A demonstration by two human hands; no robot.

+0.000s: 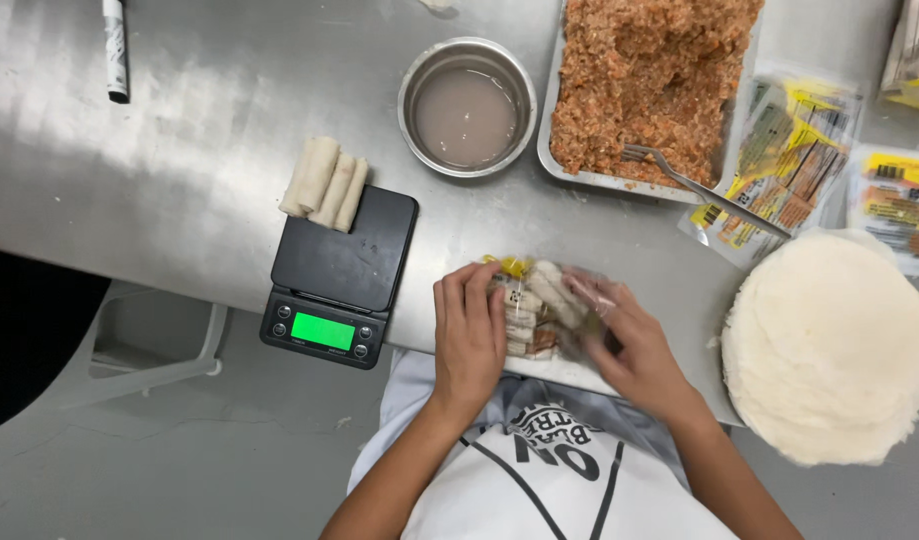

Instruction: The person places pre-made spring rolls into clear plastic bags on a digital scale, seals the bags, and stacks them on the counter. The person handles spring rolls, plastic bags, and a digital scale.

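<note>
My left hand (469, 325) and right hand (634, 350) both clamp the clear plastic pack of rolls (539, 305) at the near edge of the steel worktop (179, 180) — the slick film could slip from my grip and drop off. The rolls feel soft, pale, cylindrical — easily crushed.

A brushed steel table (179, 170) catches bright glare above a grey concrete floor (179, 470).
</note>
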